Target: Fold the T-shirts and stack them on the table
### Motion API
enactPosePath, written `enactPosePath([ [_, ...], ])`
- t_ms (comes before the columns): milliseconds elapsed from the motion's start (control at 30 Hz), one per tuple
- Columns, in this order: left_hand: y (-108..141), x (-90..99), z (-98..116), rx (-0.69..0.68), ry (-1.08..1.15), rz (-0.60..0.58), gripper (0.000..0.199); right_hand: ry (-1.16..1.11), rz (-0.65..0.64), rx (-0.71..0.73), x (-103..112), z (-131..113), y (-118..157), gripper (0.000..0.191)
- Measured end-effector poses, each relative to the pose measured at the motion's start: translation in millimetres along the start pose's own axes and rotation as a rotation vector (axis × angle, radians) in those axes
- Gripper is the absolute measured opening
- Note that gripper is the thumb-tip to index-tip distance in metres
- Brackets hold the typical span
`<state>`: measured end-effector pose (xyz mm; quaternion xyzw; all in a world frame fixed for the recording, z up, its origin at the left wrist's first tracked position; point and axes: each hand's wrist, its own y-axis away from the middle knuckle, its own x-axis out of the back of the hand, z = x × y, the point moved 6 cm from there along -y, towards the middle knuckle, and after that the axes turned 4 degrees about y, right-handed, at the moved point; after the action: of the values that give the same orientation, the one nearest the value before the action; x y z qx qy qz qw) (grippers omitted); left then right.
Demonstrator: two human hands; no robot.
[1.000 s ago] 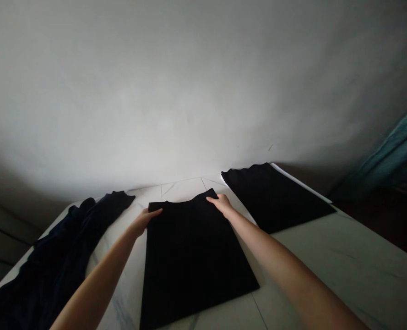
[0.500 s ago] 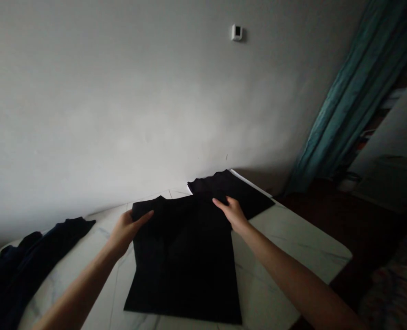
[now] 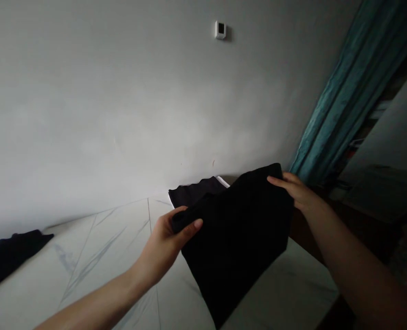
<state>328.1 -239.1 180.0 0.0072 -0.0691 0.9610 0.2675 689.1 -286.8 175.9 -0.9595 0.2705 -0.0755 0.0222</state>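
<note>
A black folded garment (image 3: 237, 233) is stretched between my two hands above the table, its lower end hanging down to a corner. My left hand (image 3: 170, 243) pinches the near left corner of its upper edge, thumb on top. At the upper right corner, my right hand (image 3: 294, 190) grips the cloth with the thumb in front and the fingers behind. Behind it, partly covered from view, another dark folded garment (image 3: 191, 192) lies near the wall with something white showing at its edge. Which kind of garment I hold cannot be made out.
The white marble-patterned table (image 3: 110, 256) meets a grey wall (image 3: 121, 91). A dark navy garment (image 3: 13, 256) lies at the far left. A small white device (image 3: 220, 30) is fixed to the wall, and a teal curtain (image 3: 340, 91) hangs at the right.
Both hands have moved right with the black garment, lifting it off the table and tilting it so its right side is higher. My hands are farther apart. The view has shifted slightly right.
</note>
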Motion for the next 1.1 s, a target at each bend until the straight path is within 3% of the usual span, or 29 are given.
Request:
enactPosePath([
  [133, -37, -2.6, -1, -0.037, 0.003, 0.020, 0.038, -0.010, 0.001, 0.016, -2, 8, -44, 0.032],
  [267, -102, 17.0, -22, 0.025, 0.082, 0.036, 0.046, -0.005, -0.075, 0.004, -35, 21, -99, 0.031],
  [367, -156, 42.4, -57, 0.084, 0.068, 0.118, 0.051, -0.009, -0.134, -0.051, -70, 43, -146, 0.024],
  [500, -209, 71.2, -126, 0.229, -0.005, 0.241, 0.047, 0.015, -0.150, -0.137, -117, 91, -194, 0.015],
  [633, -226, 85.5, -186, 0.373, -0.127, 0.330, 0.037, 0.224, -0.189, -0.137, -143, 137, -213, 0.016],
  [733, -225, 89.7, -207, 0.395, -0.164, 0.336, 0.033, 0.418, -0.233, -0.154, -144, 160, -217, 0.016],
  [833, -226, 93.1, -208, 0.388, -0.188, 0.317, 0.032, 0.484, -0.233, -0.138, -137, 166, -220, 0.011],
  [1000, -242, 98.2, -191, 0.327, -0.178, 0.273, 0.033, 0.275, -0.266, -0.148, -135, 157, -231, 0.011],
  [1100, -250, 105.3, -191, 0.364, -0.169, 0.318, 0.033, 0.249, -0.203, -0.121, -139, 156, -239, 0.014],
])
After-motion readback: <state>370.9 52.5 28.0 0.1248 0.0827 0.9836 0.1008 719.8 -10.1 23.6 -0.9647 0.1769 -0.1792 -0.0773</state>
